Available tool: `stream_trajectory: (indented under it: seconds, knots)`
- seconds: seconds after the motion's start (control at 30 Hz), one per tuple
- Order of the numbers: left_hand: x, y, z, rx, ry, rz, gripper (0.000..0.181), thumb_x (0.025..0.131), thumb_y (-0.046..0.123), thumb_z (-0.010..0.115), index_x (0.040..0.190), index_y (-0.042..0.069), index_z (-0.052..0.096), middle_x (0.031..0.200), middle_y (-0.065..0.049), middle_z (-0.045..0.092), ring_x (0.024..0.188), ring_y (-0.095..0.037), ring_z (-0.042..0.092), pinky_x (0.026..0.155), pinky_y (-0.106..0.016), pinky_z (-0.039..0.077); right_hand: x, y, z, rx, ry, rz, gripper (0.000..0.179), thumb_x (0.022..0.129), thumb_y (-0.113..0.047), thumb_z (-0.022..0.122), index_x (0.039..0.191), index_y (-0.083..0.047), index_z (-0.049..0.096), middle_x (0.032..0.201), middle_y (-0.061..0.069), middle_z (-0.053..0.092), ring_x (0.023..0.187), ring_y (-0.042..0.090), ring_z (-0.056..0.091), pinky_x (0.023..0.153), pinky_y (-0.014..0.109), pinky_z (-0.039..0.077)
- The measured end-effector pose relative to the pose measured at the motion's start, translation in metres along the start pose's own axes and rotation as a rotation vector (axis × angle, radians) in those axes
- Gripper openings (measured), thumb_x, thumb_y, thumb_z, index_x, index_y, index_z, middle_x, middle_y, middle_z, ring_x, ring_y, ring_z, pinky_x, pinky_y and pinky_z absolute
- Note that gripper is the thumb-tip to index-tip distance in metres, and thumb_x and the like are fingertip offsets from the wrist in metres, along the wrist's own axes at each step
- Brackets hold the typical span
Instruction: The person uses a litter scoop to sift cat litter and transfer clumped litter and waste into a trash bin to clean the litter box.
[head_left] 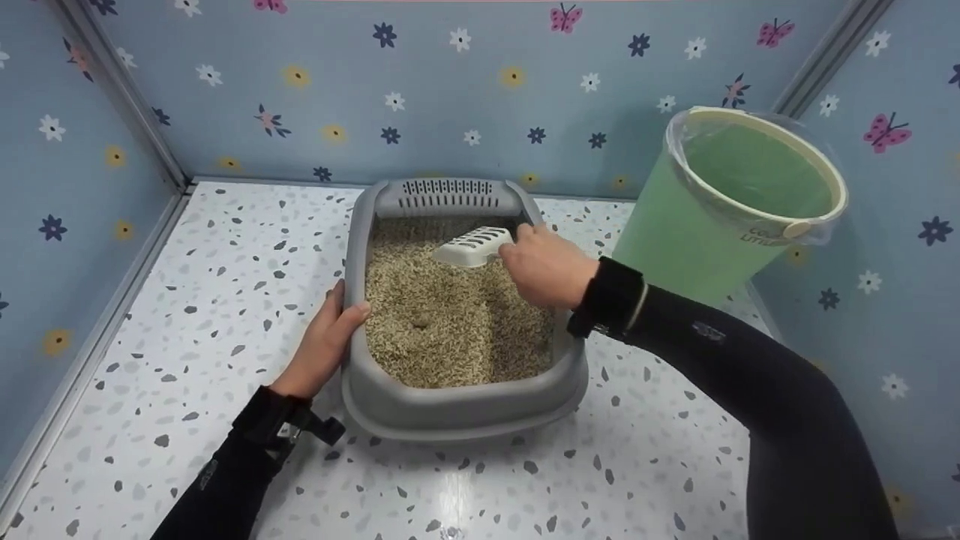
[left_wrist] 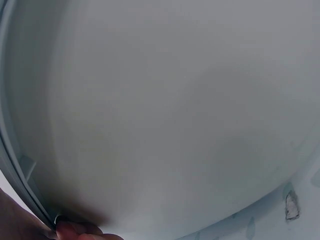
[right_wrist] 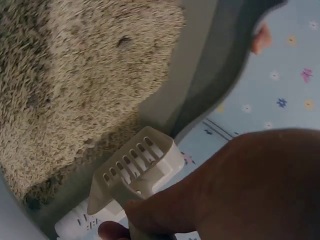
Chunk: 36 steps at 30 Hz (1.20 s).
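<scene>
A grey litter box [head_left: 465, 409] stands on the floor, filled with tan, grainy litter [head_left: 427, 300]. My left hand [head_left: 321, 341] grips its left rim, thumb over the edge. In the left wrist view, the fingertips [left_wrist: 82, 231] press against the box's pale outer wall [left_wrist: 150, 115], just below the rim. My right hand [head_left: 551, 266] holds a white slotted litter scoop [head_left: 474, 247] by its handle, over the far part of the box. The scoop [right_wrist: 135, 162] shows its slots in the right wrist view too. A small dark clump [head_left: 421, 322] lies on the litter.
A green bin [head_left: 682, 232] with a clear liner stands behind and right of the box, close to my right forearm. Blue patterned panels [head_left: 450, 97] wall in the back and both sides. White speckled floor [head_left: 202, 315] surrounds the box.
</scene>
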<state>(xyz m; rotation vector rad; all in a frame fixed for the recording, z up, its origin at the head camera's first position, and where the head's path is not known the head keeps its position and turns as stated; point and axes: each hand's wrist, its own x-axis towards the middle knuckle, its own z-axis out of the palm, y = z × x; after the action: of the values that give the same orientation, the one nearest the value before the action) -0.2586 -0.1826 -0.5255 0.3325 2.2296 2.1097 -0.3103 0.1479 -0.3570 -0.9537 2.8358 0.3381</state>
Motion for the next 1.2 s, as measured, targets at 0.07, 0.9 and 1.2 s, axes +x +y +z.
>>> stream_trajectory:
  seconds: [0.07,0.9,1.2]
  knots:
    - [0.001,0.000,0.000,-0.001,0.004,0.004,0.078,0.115,0.034,0.055,0.179,0.008,0.019,0.179,-0.020,0.026,0.162,-0.029,0.028,0.135,-0.047,0.017,0.013,-0.002,0.005,-0.086,-0.022,-0.029,0.021,0.104,-0.001,0.058,0.119,0.008,0.069,0.106,0.022,0.064,0.098,0.038,0.060,0.090,0.052,0.057]
    - [-0.001,0.001,0.001,0.015,0.008,-0.033,0.088,0.114,0.036,0.055,0.179,0.004,0.005,0.185,-0.016,0.009,0.170,-0.024,0.010,0.138,-0.042,0.008,0.091,0.008,0.057,-0.181,-0.078,0.078,0.034,0.119,-0.011,0.042,0.114,0.012,0.067,0.120,0.031,0.062,0.076,0.032,0.069,0.070,0.048,0.068]
    - [-0.001,0.001,0.000,0.018,0.012,-0.025,0.085,0.114,0.036,0.055,0.179,0.007,0.010,0.184,-0.017,0.016,0.168,-0.026,0.018,0.137,-0.045,0.011,0.086,0.007,0.053,-0.370,-0.161,0.027,0.032,0.117,-0.014,0.054,0.117,0.005,0.080,0.109,0.024,0.076,0.089,0.029,0.072,0.066,0.035,0.063]
